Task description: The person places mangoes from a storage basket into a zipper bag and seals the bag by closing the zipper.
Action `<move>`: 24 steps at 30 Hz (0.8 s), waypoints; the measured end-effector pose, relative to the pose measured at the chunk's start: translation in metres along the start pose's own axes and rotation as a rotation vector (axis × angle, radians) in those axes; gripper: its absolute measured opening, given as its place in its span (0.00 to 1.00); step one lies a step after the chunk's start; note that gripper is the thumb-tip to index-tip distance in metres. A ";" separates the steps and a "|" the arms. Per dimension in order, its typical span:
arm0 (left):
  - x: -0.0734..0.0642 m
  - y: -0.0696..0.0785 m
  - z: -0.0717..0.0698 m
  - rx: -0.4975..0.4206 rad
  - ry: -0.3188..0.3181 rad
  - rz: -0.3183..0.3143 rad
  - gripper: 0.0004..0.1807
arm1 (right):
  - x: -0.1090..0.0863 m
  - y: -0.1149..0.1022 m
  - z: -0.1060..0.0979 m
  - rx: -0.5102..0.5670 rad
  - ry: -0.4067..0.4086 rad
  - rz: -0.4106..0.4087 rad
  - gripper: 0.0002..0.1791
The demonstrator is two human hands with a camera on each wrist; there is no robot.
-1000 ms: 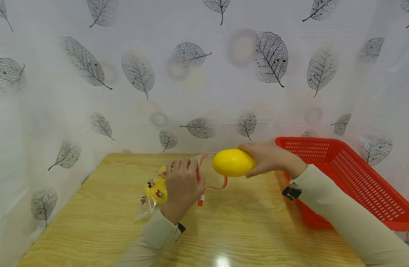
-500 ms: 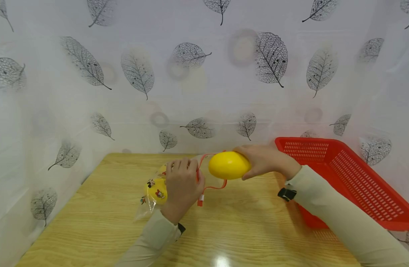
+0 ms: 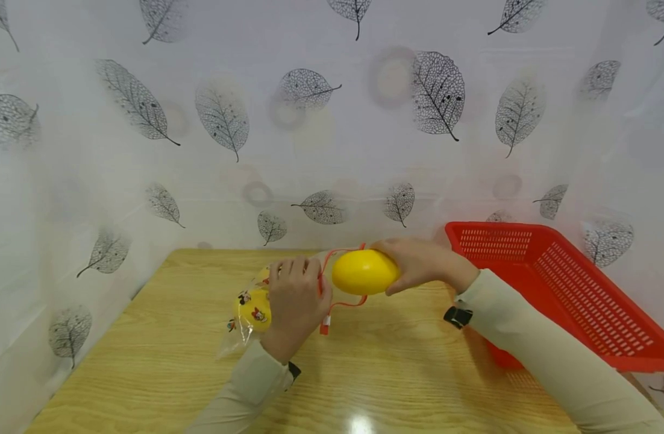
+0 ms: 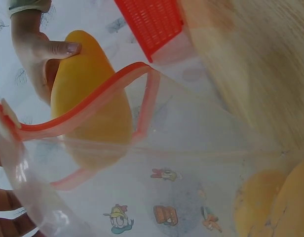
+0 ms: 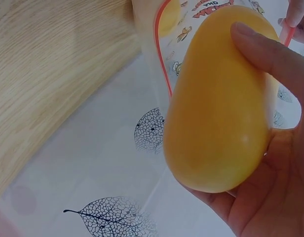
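My right hand (image 3: 419,265) grips a smooth yellow mango (image 3: 364,272) around one end, its thumb lying along the skin in the right wrist view. At centre left, my left hand (image 3: 299,304) holds the edge of a clear plastic bag (image 4: 142,192) printed with cartoon figures. The bag's red-rimmed mouth (image 4: 93,101) gapes towards the mango. Seen from the left wrist, the mango's lower end shows through the film, between the near and far rims; how deep it sits I cannot tell. More yellow fruits (image 4: 290,202) lie inside the bag. My left fingertips are partly hidden.
A red perforated plastic basket (image 3: 592,301) stands to the right, under my right forearm. Everything rests on a wood-grain table (image 3: 397,374). Behind it hangs a white sheet (image 3: 353,157) with leaf prints.
My right hand has carried the mango left and slightly down, closer to the bag's mouth. The left hand and the bag have stayed in place.
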State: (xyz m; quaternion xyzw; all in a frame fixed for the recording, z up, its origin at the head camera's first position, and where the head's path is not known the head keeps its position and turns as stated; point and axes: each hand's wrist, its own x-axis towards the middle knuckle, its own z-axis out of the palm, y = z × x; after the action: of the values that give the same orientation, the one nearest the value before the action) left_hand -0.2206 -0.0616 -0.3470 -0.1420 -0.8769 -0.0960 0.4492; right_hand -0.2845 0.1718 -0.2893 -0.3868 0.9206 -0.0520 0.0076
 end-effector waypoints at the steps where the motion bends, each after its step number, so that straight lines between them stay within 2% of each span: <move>1: 0.000 0.000 0.000 -0.002 0.000 -0.001 0.09 | 0.001 -0.001 0.000 -0.004 0.002 -0.001 0.41; 8: 0.001 -0.001 -0.001 -0.005 -0.009 -0.002 0.09 | 0.005 -0.004 0.003 -0.031 0.005 -0.005 0.40; 24: 0.002 -0.002 -0.002 0.001 0.003 0.001 0.08 | 0.017 -0.014 0.014 0.047 -0.057 -0.027 0.42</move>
State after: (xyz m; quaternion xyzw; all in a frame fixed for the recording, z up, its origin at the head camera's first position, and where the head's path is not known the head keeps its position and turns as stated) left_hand -0.2205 -0.0637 -0.3445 -0.1420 -0.8762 -0.0954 0.4505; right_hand -0.2859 0.1487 -0.3017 -0.4001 0.9133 -0.0627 0.0425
